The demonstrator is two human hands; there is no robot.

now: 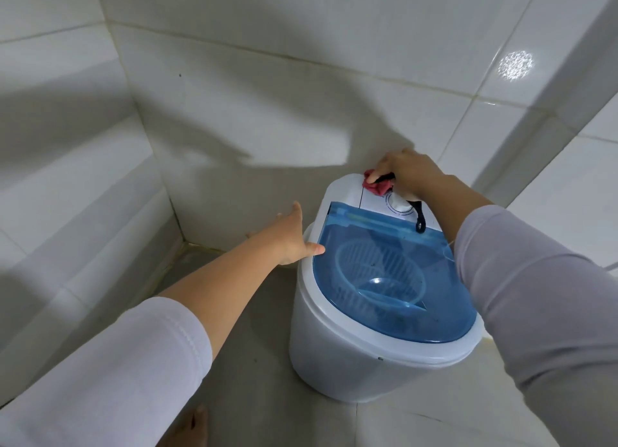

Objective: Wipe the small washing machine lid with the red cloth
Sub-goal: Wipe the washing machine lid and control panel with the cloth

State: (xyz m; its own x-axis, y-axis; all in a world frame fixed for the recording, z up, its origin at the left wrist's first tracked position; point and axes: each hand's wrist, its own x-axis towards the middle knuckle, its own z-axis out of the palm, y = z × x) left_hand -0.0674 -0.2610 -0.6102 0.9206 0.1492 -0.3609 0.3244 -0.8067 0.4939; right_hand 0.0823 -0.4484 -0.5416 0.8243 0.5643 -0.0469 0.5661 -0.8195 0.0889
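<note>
— Head view: where is the red cloth?
— My right hand is gripping it, bunched, on the white panel behind the blue lid.
— And the left hand?
— It's spreading wide, thumb touching the lid's edge.

I find no text I can read anywhere in this view. The white control panel at the back of the small washing machine carries a round dial with a ring of fine dark marks around it; these may be timer numbers or ticks, but they are too small and blurred for me to make out. I see no brand name, label or sticker on the blue lid or on the white tub wall. The tiled walls bear no sign or writing either.
</note>
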